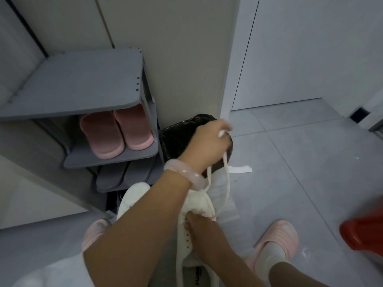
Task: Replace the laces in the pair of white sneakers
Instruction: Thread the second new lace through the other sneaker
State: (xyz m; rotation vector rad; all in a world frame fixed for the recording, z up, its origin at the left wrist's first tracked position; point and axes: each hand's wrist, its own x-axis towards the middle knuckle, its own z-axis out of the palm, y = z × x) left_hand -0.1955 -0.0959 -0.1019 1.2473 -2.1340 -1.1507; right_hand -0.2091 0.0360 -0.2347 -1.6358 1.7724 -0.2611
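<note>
A white sneaker [191,241] sits low in the middle, toe pointing away from me, its eyelet row showing. My right hand [200,229] grips its upper near the tongue. My left hand [207,142], with a pale pink bangle on the wrist, is raised above the shoe and pinches an off-white lace [227,179]. The lace hangs in a loop from that hand down to the shoe's front. The second white sneaker [132,196] lies on the floor to the left, partly hidden behind my left forearm.
A bin with a black liner [176,133] stands just behind my left hand. A grey shoe rack [107,160] at the left holds pink slippers [116,135]. A white paper strip [239,169] lies on the tiled floor. A blurred red object [362,233] is at the right edge.
</note>
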